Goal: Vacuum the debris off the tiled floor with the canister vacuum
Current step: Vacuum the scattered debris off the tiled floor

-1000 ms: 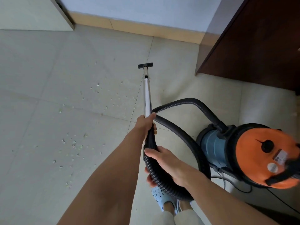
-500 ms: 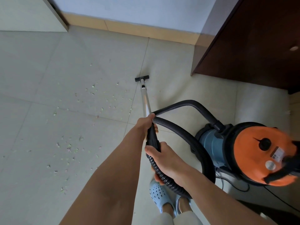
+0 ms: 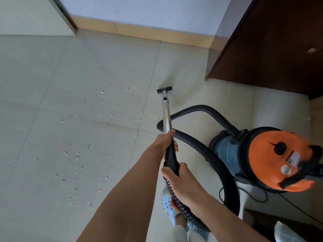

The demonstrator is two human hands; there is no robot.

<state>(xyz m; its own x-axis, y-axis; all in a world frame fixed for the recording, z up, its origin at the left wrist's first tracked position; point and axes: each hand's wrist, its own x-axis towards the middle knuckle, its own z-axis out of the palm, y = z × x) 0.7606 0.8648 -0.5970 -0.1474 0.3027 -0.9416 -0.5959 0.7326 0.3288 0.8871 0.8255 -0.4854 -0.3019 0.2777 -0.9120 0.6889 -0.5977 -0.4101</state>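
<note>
My left hand [image 3: 165, 139] grips the metal vacuum wand [image 3: 166, 116] where it meets the black handle. My right hand [image 3: 181, 182] holds the ribbed black hose [image 3: 209, 158] just behind the handle. The small black floor nozzle [image 3: 164, 89] rests on the pale tiled floor [image 3: 52, 67], right of a tile joint. Small green and pink debris scraps [image 3: 104, 100] lie scattered left of the nozzle, with more debris [image 3: 76, 156] nearer me on the left. The orange-topped blue canister vacuum [image 3: 272, 158] stands at my right.
A dark wooden cabinet [image 3: 272, 41] stands at the upper right, close to the canister. A wall with a tan skirting board [image 3: 139, 32] runs along the back. A black power cord [image 3: 297, 210] trails on the floor at the right. My light blue perforated shoes [image 3: 167, 203] are below the hose.
The nozzle has been drawn back toward me, away from the skirting board. Both hands keep their grip on wand and hose.
</note>
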